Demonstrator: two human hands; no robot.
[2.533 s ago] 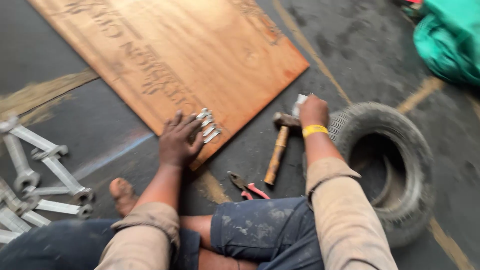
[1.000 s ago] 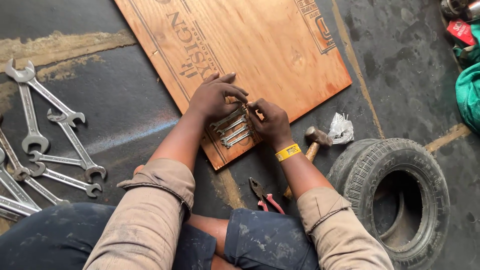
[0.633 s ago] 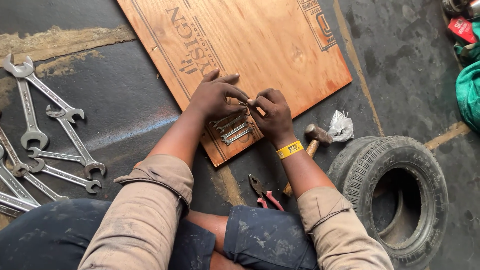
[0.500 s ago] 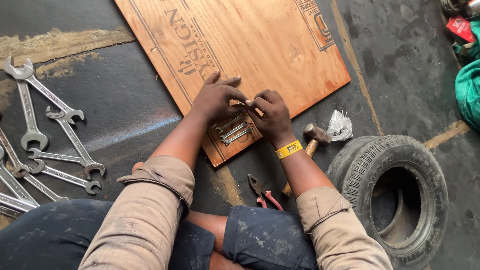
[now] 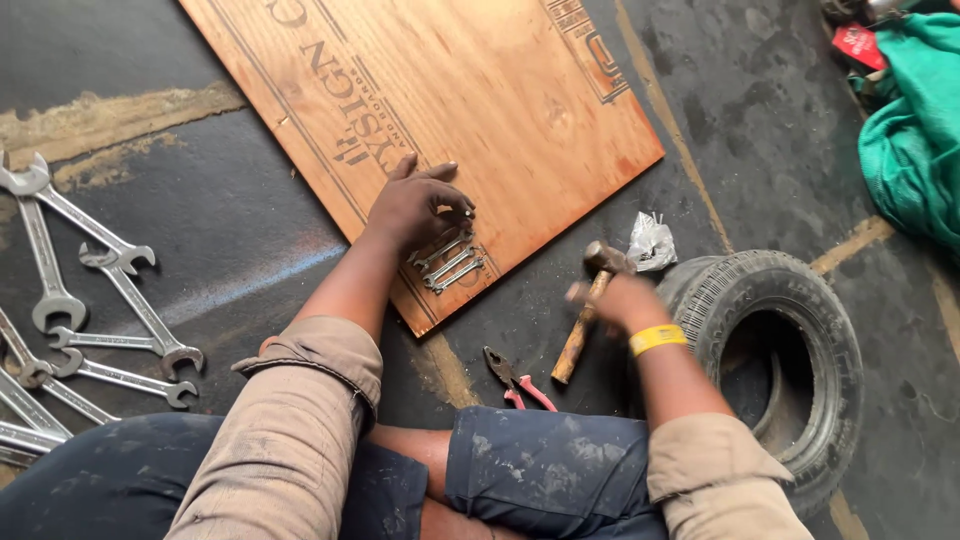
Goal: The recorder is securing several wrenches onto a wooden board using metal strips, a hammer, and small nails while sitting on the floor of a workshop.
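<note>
On the near corner of the orange-brown plywood board (image 5: 440, 110) lie three small silver metal brackets (image 5: 448, 260), the left hand (image 5: 415, 205) resting on them, fingers curled, pinching something too small to identify. The blurred right hand (image 5: 615, 298) sits on the wooden-handled hammer (image 5: 585, 315), grip unclear. One pair of red-handled pliers (image 5: 517, 378) lies nearby.

Board (image 5: 470, 110) flat on floor (image 5: 200, 230); small wrenches (image 5: 448, 262) on board's near corner. Spanners (image 5: 90, 300) left. Hammer (image 5: 585, 310), pliers (image 5: 515, 378) right of corner; tyre (image 5: 790, 340) farther right.
</note>
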